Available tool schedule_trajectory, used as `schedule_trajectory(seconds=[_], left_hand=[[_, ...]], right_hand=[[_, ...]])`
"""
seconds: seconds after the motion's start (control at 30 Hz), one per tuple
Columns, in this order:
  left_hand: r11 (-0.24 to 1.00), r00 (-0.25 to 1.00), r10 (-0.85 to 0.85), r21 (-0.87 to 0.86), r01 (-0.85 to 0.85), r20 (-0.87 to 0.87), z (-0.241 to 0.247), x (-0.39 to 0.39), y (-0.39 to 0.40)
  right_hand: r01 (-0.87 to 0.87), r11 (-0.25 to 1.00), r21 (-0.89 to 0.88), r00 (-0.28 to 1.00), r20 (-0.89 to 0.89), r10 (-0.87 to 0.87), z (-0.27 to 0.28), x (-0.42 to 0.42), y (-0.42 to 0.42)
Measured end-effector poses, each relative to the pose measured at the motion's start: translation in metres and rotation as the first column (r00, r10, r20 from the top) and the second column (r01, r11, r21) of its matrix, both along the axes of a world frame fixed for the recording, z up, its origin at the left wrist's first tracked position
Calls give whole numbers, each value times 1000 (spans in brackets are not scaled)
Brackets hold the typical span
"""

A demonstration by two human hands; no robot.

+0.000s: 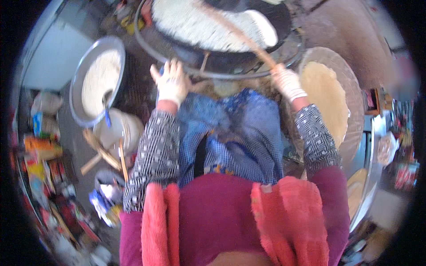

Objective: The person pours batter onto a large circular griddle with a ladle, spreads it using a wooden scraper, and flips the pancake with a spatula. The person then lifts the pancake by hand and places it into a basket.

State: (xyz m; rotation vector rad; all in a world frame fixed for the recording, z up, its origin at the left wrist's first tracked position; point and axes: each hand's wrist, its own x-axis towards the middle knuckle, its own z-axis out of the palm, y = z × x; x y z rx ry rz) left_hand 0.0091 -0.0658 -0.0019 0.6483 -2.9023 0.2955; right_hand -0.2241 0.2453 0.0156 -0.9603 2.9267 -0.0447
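Observation:
A long wooden stick (239,35) is in the grip of my gloved right hand (287,81), reaching up and left across a round black griddle (283,21). Pale batter or flatbread (203,28) covers much of the griddle, with a thicker white lump (264,28) near its right side. My gloved left hand (171,79) holds nothing; its fingers are spread by the metal ring (226,75) around the griddle. Whether it touches the ring I cannot tell. Motion blur hides the stick's far end.
At left, a metal basin (76,86) of pale batter holds a ladle (107,99) and leans over a white bucket (133,128). Wooden sticks (100,149) lie beside the bucket. On my right, thin tan flatbread (324,96) rests on a wide round tray (354,89).

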Motion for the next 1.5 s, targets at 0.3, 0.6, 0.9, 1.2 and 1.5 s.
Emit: schedule_trajectory(seconds=[0.3, 0.6, 0.9, 1.2, 1.5], left_hand=[[989, 989, 144, 41, -145, 37, 1, -4, -28], [959, 981, 185, 210, -193, 56, 38, -9, -25], [981, 980, -125, 131, 146, -154, -5, -1, 76], [988, 986, -87, 116, 104, -144, -5, 2, 41], [982, 999, 36, 187, -34, -11, 18, -1, 19]], right_hand=[[5, 998, 60, 976, -219, 8, -12, -36, 28], [0, 1000, 5, 983, -186, 1, 5, -17, 9], [-2, 998, 56, 986, -168, 11, 2, -21, 14], [10, 1000, 6, 989, -144, -9, -2, -32, 3], [47, 997, -68, 985, -163, -58, 17, -30, -8]])
